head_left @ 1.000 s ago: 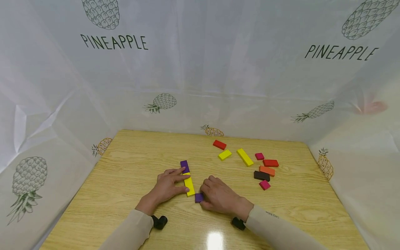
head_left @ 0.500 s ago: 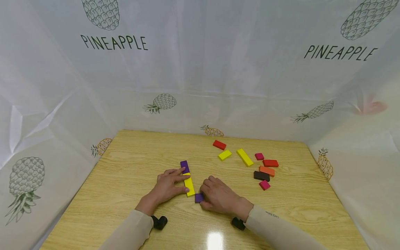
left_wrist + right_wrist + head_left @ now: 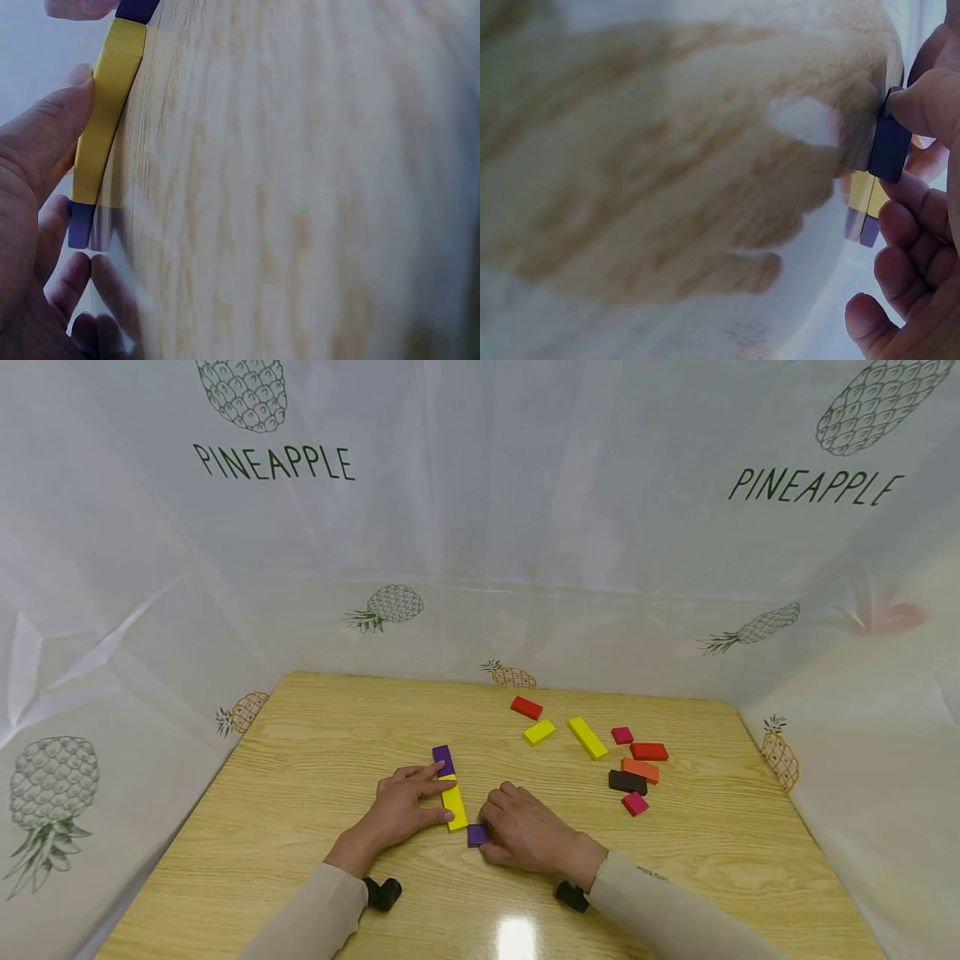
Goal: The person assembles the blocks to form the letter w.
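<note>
A long yellow block (image 3: 454, 807) lies end to end with a purple block (image 3: 442, 757) at its far end. My left hand (image 3: 405, 806) rests along this row, its thumb (image 3: 71, 101) touching the yellow block and its fingers reaching toward the far purple one. At the near end, a second purple block (image 3: 477, 836) sits at the yellow block's right corner. My right hand (image 3: 528, 831) pinches that purple block between thumb and fingers. In the right wrist view the pinched purple block (image 3: 890, 150) looks dark, with the yellow block (image 3: 868, 193) behind it.
Right of the hands lie a black block (image 3: 627, 782), an orange block (image 3: 641, 769), a red block (image 3: 649, 752) and two pink blocks (image 3: 635, 803). Farther back are a long yellow block (image 3: 587, 737), a shorter yellow block (image 3: 539, 732) and another red block (image 3: 527, 707). A pineapple-print curtain (image 3: 480, 527) surrounds the wooden table (image 3: 337, 710).
</note>
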Action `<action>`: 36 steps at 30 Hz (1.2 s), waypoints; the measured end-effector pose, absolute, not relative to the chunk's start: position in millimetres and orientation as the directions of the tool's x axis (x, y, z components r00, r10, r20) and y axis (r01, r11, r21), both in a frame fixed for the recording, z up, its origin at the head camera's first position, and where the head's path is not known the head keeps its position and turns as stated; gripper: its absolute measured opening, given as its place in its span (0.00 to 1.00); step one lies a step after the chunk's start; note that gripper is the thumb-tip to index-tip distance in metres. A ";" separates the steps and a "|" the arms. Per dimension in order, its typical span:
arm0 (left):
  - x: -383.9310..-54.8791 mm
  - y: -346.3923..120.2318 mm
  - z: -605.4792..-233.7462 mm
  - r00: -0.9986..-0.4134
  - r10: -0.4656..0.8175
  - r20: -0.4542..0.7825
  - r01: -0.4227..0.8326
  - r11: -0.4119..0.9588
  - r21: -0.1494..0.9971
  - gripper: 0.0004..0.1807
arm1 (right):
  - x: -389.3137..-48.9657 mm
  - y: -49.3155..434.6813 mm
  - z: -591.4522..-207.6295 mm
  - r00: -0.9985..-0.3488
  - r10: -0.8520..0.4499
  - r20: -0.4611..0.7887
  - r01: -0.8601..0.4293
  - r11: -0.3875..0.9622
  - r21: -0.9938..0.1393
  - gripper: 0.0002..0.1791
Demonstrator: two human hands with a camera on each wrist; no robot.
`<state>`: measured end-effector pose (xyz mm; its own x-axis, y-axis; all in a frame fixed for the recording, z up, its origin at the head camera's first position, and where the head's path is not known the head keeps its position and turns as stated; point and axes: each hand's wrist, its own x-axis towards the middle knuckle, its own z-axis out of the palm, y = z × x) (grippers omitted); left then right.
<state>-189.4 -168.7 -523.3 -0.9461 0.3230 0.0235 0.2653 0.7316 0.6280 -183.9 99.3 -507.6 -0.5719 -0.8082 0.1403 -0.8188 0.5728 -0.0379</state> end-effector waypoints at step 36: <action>-189.2 -168.8 -522.7 -0.946 0.324 0.015 0.258 0.723 0.641 0.29 | -201.2 129.0 -500.1 -0.691 -0.707 0.154 -0.723 0.680 -0.121 0.25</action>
